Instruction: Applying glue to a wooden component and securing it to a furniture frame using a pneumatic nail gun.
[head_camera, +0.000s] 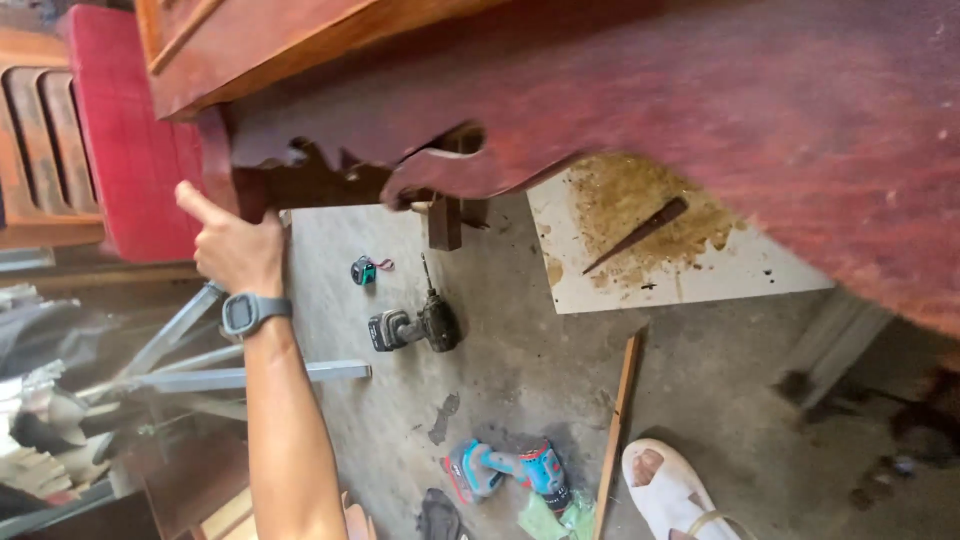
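Up against the carved lower edge of a big reddish-brown wooden furniture piece (700, 110), the person's left hand (238, 243) is raised, arm stretched up from the bottom of the view. Its fingers curl around the scalloped wooden rail (300, 175) and the thumb sticks out to the left, so the hand is closed on the wood. A dark grey wristwatch (250, 312) sits on that wrist. The right hand is nowhere in view.

Just left of the hand a red cushioned panel (125, 150) stands beside the furniture, with slatted brown wood behind it at the frame's edge. Below the forearm, grey metal bars (250, 376) lie crossed on the concrete floor (520, 370).

Under the furniture, on the floor, a small teal and black tape measure (364, 270) lies near a black cordless drill (415, 327) whose bit points toward the furniture. Further down lies a second drill, blue with red parts (505, 470), next to a scrap of green cloth (555, 520). A thin wooden strip (617, 435) runs beside it, and a foot in a white sandal (670, 490) shows just past that strip.

Well apart from the hand, a pale board (700, 280) lies flat, stained brown, with a dark pointed stick (635, 235) on the stain.
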